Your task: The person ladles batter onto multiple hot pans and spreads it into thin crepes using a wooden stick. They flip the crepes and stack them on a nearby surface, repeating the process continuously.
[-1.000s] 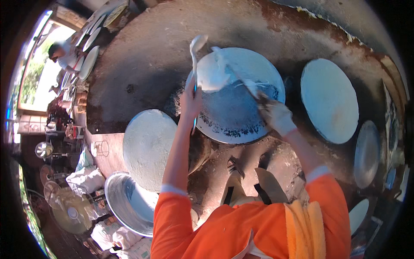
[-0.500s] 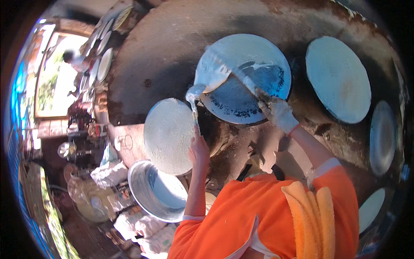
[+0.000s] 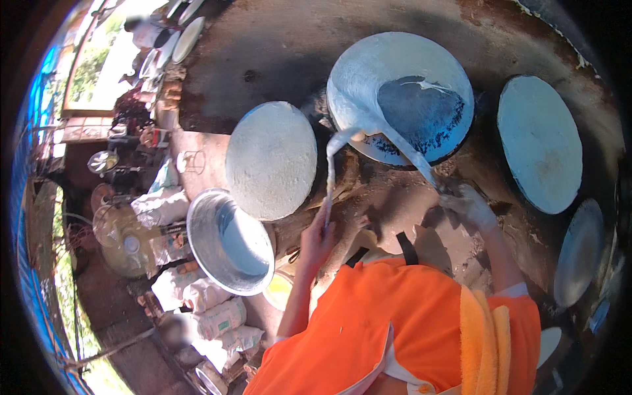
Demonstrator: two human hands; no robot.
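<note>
A ladle (image 3: 330, 164) is in my left hand (image 3: 318, 242), its bowl up at the pan's near-left rim and coated with pale batter. My right hand (image 3: 469, 207), in a whitish work glove, grips a long flat spatula (image 3: 409, 151). The spatula's far end lies over the near part of a round griddle pan (image 3: 403, 56), close to the ladle's bowl. White batter (image 3: 352, 79) covers the pan's far and left parts. A dark, bare patch (image 3: 421, 112) shows at the middle and right, with a speckled edge.
Left of the pan is a pale-covered round griddle (image 3: 271, 164); another (image 3: 541, 145) is at the right, with a grey disc (image 3: 579, 253) beyond. A metal basin (image 3: 197, 227) holds white liquid. Bags (image 3: 220, 319) and a fan (image 3: 122, 240) stand left. Another person (image 3: 143, 34) is far left.
The spatula has swung from the pan's left side toward its near rim, and my right hand has drawn back. Batter covers more of the left side. The whole view has shifted.
</note>
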